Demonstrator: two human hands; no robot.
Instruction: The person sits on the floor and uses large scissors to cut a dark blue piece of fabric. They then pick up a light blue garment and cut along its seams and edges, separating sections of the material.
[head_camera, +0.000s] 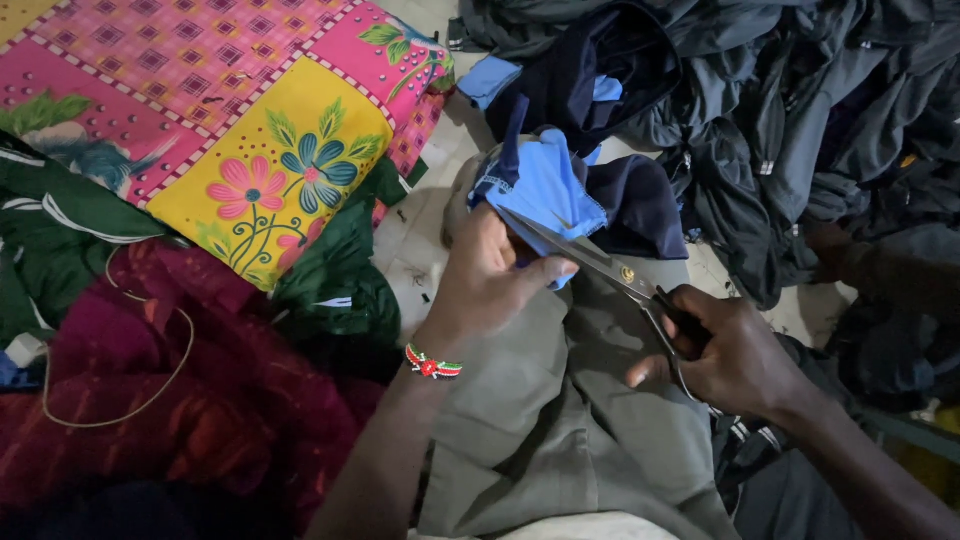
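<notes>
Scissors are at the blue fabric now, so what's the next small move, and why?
Probably close the scissors for a short snip. Their blades already meet the blue fabric, which the left hand pinches steady, while the right hand grips the handles. Keep the left thumb clear of the blades.

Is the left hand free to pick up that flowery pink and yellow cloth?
Probably not at once: the left hand is pinching the blue fabric against the scissors. The flowery cloth itself lies uncovered nearby.
</notes>
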